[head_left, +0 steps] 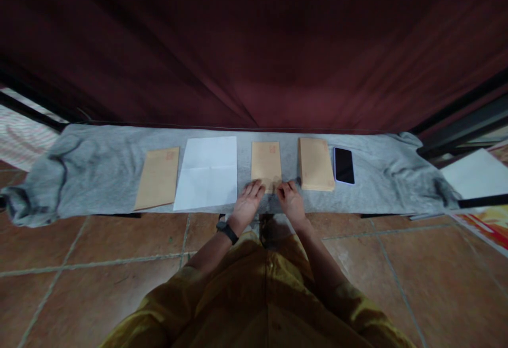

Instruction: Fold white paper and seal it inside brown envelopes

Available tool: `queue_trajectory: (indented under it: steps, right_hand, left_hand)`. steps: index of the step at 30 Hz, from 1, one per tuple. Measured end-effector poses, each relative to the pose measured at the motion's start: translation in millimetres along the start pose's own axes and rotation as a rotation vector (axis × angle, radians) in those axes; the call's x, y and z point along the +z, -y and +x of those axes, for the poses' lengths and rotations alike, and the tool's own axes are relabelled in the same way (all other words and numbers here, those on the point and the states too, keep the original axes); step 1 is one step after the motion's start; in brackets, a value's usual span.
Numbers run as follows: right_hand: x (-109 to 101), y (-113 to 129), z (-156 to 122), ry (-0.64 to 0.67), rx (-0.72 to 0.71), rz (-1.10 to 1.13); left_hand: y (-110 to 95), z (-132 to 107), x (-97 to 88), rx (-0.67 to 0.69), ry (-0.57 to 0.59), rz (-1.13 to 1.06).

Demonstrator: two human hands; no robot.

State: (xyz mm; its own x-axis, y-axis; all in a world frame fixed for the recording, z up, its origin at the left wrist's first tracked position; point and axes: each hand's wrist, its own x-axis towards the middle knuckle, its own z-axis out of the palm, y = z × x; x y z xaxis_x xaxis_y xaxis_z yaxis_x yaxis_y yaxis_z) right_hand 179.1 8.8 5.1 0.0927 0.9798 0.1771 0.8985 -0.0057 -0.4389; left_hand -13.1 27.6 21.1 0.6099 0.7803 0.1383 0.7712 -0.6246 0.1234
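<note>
A brown paper envelope with small red print at its top right lies upright on the grey cloth in front of me. My left hand lies over its lower left corner, fingers stretched out and resting flat. At the lower right corner, my right hand has its fingers curled in a pinch on the envelope's bottom edge. A stack of similar brown envelopes is just right of that hand. Left of my left hand are creased white paper sheets, and beyond them another brown envelope.
A phone with a dark screen lies right of the stack. Grey cloth covers the narrow table, rumpled at both ends. A dark red curtain hangs behind it. Dark metal bars and a white panel stand at right.
</note>
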Motion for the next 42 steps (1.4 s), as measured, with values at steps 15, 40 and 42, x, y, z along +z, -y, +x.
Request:
queue_trajectory:
  steps: [15,40,42]
  right_hand:
    - [-0.4,1.8,-0.8,-0.002,0.019,-0.006]
    - [11.9,33.8,-45.3,0.105,-0.266,0.042]
    - [13.0,30.7,-46.1,0.100,-0.258,0.028]
  left_hand:
    - [-15.5,-17.4,18.9,0.079,-0.018,-0.128]
    - [-12.5,-23.5,24.0,0.054,-0.023,-0.157]
    - [-11.6,-23.3,23.5,0.049,-0.026,-0.167]
